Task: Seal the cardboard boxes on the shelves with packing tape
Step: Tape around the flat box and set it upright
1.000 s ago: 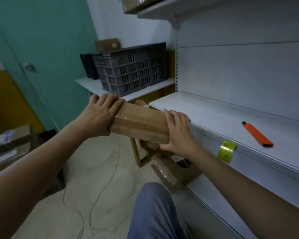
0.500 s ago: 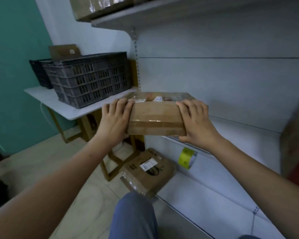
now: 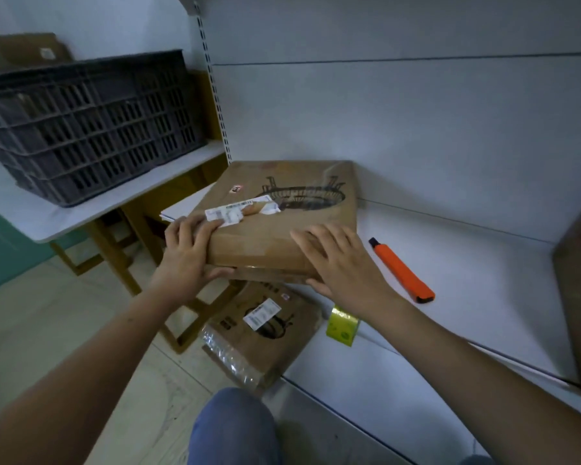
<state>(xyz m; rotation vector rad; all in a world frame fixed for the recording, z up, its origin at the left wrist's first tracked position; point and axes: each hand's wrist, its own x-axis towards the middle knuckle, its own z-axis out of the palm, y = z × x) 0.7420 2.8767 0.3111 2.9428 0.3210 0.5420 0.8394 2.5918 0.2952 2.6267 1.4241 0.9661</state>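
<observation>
Cardboard box on shelf, left hand gripping

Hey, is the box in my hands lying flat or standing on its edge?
Flat. The cardboard box has its broad printed face turned up and seems to rest on the white shelf.

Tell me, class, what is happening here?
A person holds a flat cardboard box at the front edge of the white shelf. The left hand grips its near left corner; the right hand lies flat on its near right corner. An orange cutter lies on the shelf; a tape roll sits below its edge.
</observation>
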